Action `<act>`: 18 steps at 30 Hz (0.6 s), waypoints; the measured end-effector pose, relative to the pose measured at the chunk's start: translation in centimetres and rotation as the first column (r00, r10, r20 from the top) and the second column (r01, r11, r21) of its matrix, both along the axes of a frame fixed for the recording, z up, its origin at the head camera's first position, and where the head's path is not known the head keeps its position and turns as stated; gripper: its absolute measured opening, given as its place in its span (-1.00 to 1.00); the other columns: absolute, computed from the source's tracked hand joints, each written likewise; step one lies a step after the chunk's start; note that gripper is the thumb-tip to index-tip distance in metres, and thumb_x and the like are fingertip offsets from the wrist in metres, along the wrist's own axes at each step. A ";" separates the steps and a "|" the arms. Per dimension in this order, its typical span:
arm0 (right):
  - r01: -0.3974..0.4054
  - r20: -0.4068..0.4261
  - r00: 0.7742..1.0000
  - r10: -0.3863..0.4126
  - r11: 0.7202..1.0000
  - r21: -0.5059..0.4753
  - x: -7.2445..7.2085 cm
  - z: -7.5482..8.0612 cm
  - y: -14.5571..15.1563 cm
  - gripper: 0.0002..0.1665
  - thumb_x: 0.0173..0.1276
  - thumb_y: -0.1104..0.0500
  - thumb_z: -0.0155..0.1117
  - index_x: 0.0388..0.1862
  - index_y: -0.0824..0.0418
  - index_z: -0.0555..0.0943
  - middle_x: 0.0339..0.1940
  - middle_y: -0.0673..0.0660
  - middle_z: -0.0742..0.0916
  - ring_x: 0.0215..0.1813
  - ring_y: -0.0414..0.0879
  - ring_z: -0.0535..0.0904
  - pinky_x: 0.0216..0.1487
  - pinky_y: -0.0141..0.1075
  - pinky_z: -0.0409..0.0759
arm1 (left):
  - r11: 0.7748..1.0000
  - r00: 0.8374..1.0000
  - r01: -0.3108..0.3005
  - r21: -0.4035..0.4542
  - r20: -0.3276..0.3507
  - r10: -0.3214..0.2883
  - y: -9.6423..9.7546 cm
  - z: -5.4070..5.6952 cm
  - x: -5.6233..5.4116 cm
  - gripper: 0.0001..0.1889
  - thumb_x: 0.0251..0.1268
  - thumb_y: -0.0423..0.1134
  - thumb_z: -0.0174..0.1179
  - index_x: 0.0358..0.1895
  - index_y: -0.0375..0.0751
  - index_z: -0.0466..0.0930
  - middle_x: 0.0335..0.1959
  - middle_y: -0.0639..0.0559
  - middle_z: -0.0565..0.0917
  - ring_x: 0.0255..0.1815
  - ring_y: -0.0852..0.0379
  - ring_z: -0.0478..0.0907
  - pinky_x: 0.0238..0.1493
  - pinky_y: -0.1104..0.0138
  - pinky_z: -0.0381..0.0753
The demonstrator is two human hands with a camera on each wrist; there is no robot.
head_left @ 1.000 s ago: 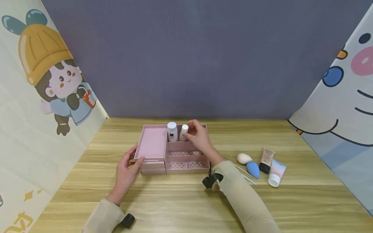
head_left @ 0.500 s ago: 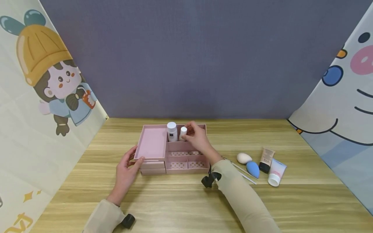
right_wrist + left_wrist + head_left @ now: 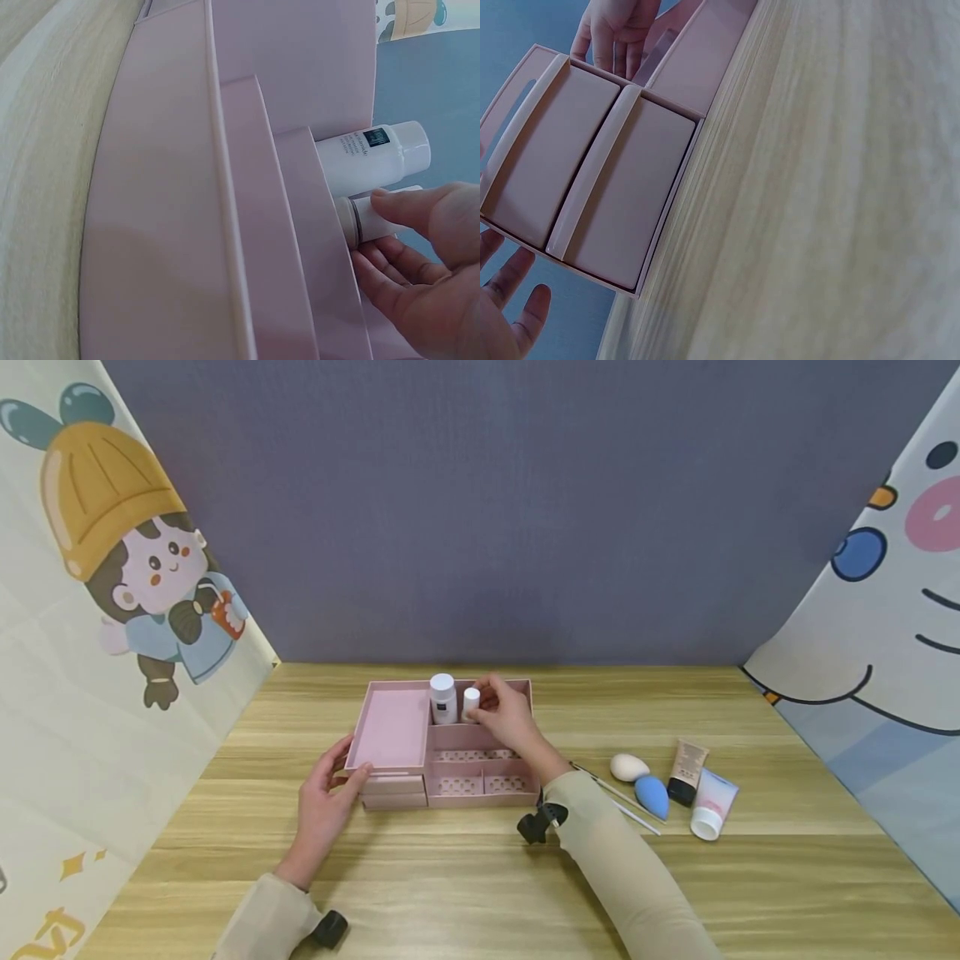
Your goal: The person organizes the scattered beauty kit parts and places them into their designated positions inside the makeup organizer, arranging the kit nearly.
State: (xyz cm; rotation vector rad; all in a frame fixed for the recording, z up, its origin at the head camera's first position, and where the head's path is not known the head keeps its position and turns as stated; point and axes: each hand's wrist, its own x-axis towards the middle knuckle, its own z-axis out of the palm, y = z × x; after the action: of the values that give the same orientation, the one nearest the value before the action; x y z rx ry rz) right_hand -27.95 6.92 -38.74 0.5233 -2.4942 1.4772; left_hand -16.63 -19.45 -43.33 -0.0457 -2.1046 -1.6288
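My right hand [image 3: 510,712] pinches a small bottle with a white cap [image 3: 471,697] between thumb and fingers, in the back compartment of a pink desktop organizer [image 3: 390,727]. The right wrist view shows the thumb on the cap [image 3: 379,216], with the bottle's lower part behind the compartment wall. Next to it stands a larger white bottle [image 3: 443,700] with a dark label. My left hand [image 3: 326,793] rests at the organizer's front left corner, thumb by the front edge and fingers along the side. In the left wrist view its fingers [image 3: 514,274] are spread beside two shut drawers [image 3: 630,187].
Right of the organizer lie a white makeup sponge [image 3: 628,767], a blue makeup sponge [image 3: 651,797], a beige tube [image 3: 687,772], a white tube [image 3: 713,806] and thin sticks [image 3: 633,817]. A grey-blue panel [image 3: 510,527] rises behind the wooden table [image 3: 450,885].
My right hand has brought the small bottle slightly lower and to the left, more upright beside the larger bottle. The left hand has stayed at the organizer's corner.
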 end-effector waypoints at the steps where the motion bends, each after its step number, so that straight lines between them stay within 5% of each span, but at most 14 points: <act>1: 0.001 -0.004 1.000 -0.001 1.000 0.003 0.0 0.0 0.0 -0.59 0.19 0.39 0.46 -0.01 0.30 0.52 -0.24 0.24 0.71 -0.17 0.06 0.64 -0.08 -0.18 0.64 | 1.000 1.000 0.000 -0.001 0.000 0.000 0.0 0.0 0.0 -0.46 0.23 -0.45 0.33 0.31 -0.37 0.48 0.17 -0.28 0.60 -0.04 0.45 0.51 -0.16 0.56 0.50; 18: -0.020 -0.021 1.000 0.018 0.994 -0.110 0.6 1.2 1.0 -0.52 0.22 0.40 0.44 0.09 0.40 0.50 -0.16 0.31 0.71 -0.11 0.14 0.66 0.02 -0.11 0.63 | 1.000 1.000 0.004 -0.001 -0.023 -0.004 0.1 0.1 0.2 -0.45 0.23 -0.48 0.32 0.32 -0.39 0.47 0.17 -0.31 0.59 -0.05 0.47 0.48 -0.16 0.56 0.49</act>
State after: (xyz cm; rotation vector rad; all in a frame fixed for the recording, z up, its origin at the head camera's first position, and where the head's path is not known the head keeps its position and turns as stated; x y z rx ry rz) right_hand -27.37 7.91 -37.56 0.5404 -2.3829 1.5975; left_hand -16.48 -19.31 -43.20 -0.0686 -2.0900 -1.6219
